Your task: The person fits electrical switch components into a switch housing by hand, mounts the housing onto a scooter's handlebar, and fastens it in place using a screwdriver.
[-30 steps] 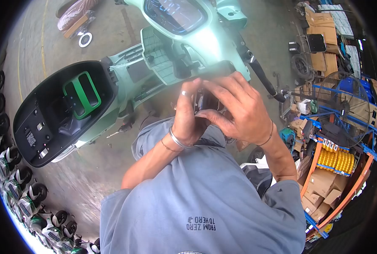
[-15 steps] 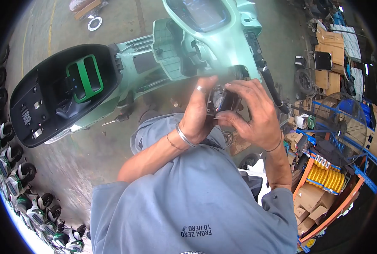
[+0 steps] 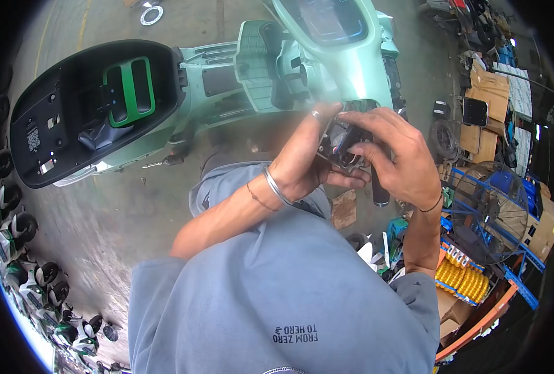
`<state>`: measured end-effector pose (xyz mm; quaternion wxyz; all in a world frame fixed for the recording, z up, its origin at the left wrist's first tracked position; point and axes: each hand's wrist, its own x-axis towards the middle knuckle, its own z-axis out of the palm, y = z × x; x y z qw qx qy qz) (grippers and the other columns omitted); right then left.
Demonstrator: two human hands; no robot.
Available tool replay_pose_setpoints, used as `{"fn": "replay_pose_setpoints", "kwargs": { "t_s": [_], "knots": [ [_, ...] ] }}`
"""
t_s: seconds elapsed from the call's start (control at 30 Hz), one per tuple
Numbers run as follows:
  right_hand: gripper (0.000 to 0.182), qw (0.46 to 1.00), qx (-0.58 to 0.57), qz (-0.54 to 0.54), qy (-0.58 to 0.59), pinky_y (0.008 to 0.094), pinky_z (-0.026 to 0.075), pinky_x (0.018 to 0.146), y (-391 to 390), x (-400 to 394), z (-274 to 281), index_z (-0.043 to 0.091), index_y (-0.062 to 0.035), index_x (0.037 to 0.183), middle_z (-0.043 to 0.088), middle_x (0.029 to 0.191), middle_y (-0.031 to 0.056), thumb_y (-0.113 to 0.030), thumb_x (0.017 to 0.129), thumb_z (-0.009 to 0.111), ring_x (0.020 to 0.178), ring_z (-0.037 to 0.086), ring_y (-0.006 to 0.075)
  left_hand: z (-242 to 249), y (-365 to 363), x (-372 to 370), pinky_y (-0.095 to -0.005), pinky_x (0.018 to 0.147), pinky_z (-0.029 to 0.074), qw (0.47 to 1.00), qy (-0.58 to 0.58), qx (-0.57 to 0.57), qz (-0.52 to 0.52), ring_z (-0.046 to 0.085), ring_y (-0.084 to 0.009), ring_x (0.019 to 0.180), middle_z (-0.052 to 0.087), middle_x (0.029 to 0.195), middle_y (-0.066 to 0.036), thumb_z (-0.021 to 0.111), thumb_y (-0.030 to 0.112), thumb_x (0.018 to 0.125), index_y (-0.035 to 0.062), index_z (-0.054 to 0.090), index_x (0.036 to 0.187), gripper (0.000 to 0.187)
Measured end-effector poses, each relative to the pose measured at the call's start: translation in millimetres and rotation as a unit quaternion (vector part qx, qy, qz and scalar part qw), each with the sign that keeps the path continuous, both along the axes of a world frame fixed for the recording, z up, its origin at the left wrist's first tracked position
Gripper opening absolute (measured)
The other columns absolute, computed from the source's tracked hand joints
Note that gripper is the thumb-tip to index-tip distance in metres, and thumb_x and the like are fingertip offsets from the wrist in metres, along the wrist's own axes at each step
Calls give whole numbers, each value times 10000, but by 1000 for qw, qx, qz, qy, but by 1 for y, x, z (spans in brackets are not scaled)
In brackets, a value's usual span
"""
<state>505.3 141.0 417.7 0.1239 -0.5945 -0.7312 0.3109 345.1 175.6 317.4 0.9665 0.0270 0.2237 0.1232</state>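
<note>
My left hand (image 3: 302, 163) is closed around a small black box-shaped part (image 3: 345, 144) that looks like a handlebar switch housing with its inside facing up. My right hand (image 3: 407, 163) pinches the same part from the right, thumb and fingers on its edges. Small coloured bits that may be wires show inside it. Just below my right hand's fingers, the end of a black handlebar grip (image 3: 381, 194) sticks out. In front stands a mint-green scooter (image 3: 345, 68), its display (image 3: 333, 22) at the top. My hands hide part of its handlebar.
The scooter's black seat tub (image 3: 71, 106) with a green frame lies left. A drill-like tool (image 3: 165, 161) is below it. On the right stand a caged fan (image 3: 492, 209), cardboard (image 3: 488, 87) and a rack with yellow coils (image 3: 464, 280). Several scooters (image 3: 24, 227) line the far left.
My hands and the part have shifted right and slightly down in view. The part is tilted more, and my left fingers now show beneath it. The handlebar grip has come into view below my right hand.
</note>
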Motion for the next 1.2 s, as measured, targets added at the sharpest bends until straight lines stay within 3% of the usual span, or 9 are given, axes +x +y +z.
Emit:
{"fn": "replay_pose_setpoints", "kwargs": {
  "t_s": [0.3,0.53,0.6,0.77,0.83,0.93,1.2],
  "knots": [
    [491,998,-41,35,-28,435,506,913,12,5,12,610,-35,1232,647,1151,176,-43,760,743,1062,620,376,6,1,2,-448,722,660,999,-28,1,22,722,-367,778,648,1063,-176,425,584,946,-21,495,1287,698],
    [560,993,-17,113,-23,446,507,916,19,17,11,559,-42,1280,651,1149,167,-48,753,748,1063,623,379,3,-2,5,-456,696,659,999,-29,-15,25,716,-396,763,639,994,-147,395,607,945,-15,528,1212,690],
    [630,988,24,148,-30,461,497,761,20,19,7,537,-31,1315,656,1112,170,-34,728,765,854,628,393,3,-3,6,-456,695,659,999,-28,-17,22,715,-402,761,636,984,-142,394,610,943,-14,535,1194,687],
    [584,987,-86,134,-13,444,498,809,33,22,18,524,-41,1307,656,1036,185,-52,767,748,916,621,399,-5,-2,9,-474,628,637,998,-47,-36,-5,702,-399,718,661,887,-153,354,648,924,8,556,1182,719],
    [543,978,-128,166,-14,475,499,853,40,23,22,527,-51,1309,659,1091,191,34,794,674,1036,628,398,-3,-1,10,-469,576,615,999,-22,-23,-18,687,-392,681,671,855,-154,338,648,919,25,569,1187,717],
    [514,979,-113,169,-16,472,499,817,41,24,16,533,-54,1302,675,1023,191,30,809,653,992,645,392,-9,-1,11,-420,504,577,999,-49,-17,-7,672,-351,659,666,876,-154,338,659,924,37,583,1170,712],
    [544,979,-106,172,25,460,504,737,40,30,10,551,-71,1311,700,868,164,36,788,654,875,674,377,-2,-3,16,-369,462,553,999,-34,-1,15,667,-304,654,633,821,-121,329,647,927,16,588,1109,707]
  ]
}}
